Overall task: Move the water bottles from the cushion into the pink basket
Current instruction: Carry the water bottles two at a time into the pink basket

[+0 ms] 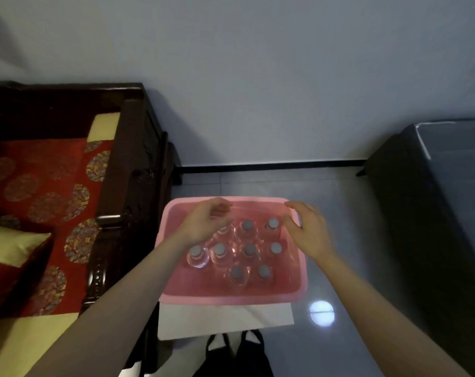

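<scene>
Pink basket (232, 293): smooth translucent plastic. Water bottles (222, 253): clear glossy plastic. Floor (337, 213): glossy tile. Left, sofa frame (127, 170): dark carved wood; cushion (49, 186): patterned cloth.

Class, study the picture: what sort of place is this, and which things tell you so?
Probably a living room in a home: a dark carved wooden sofa with a red patterned cushion, a glossy tiled floor, and a plain wall.
</scene>
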Action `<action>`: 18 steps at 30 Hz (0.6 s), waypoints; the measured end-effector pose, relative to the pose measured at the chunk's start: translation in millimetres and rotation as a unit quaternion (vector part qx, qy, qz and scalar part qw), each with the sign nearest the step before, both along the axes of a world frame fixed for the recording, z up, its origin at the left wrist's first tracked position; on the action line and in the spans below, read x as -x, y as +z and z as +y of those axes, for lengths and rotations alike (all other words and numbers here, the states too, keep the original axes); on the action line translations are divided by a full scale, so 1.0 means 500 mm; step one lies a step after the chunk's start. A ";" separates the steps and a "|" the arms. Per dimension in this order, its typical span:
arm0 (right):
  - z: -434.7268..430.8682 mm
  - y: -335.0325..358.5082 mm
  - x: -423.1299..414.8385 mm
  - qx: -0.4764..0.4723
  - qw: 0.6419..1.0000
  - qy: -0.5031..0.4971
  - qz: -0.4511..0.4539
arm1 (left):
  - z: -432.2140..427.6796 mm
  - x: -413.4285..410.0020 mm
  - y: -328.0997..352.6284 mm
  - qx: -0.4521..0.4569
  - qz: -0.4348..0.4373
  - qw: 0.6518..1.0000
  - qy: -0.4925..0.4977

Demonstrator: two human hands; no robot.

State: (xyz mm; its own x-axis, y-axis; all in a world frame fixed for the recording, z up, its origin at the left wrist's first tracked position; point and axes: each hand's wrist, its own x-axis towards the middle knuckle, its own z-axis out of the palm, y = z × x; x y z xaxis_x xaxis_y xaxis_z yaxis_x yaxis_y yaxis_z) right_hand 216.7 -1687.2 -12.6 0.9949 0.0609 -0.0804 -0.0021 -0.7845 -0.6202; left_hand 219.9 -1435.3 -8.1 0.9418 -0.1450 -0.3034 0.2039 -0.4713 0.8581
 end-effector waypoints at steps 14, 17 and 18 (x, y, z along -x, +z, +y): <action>0.442 0.309 0.002 -0.089 0.951 0.241 -0.173 | 0.406 0.294 0.352 0.034 -0.225 0.895 0.384; 0.579 0.372 0.055 -0.110 0.929 0.293 -0.200 | 0.520 0.413 0.413 0.001 -0.250 0.865 0.435; 0.624 0.389 0.077 -0.121 0.920 0.307 -0.210 | 0.557 0.455 0.428 -0.005 -0.257 0.854 0.452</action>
